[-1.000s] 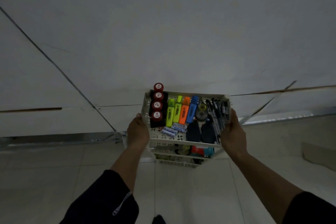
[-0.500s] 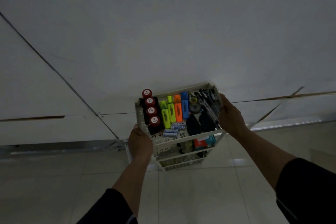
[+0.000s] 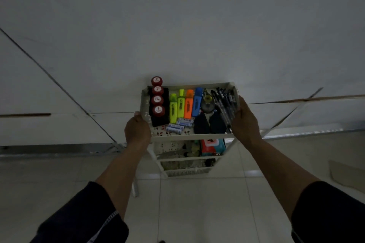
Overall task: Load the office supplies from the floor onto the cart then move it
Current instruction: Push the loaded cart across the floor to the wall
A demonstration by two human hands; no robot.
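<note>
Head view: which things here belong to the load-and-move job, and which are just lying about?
Job:
cart, gripped by left hand and right hand
highlighters
pens
batteries
red-capped containers

Lying about:
flat beige piece on the floor

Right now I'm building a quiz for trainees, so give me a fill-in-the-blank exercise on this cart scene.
1. Both hands grip the ends of the cart's ____ shelf.
2. The highlighter nearest the pens is ____.
3. The red-capped bottles stand at the end held by the ____ hand.
4. The batteries lie nearer the person than the ____.

Missing words: top; blue; left; highlighters
</note>
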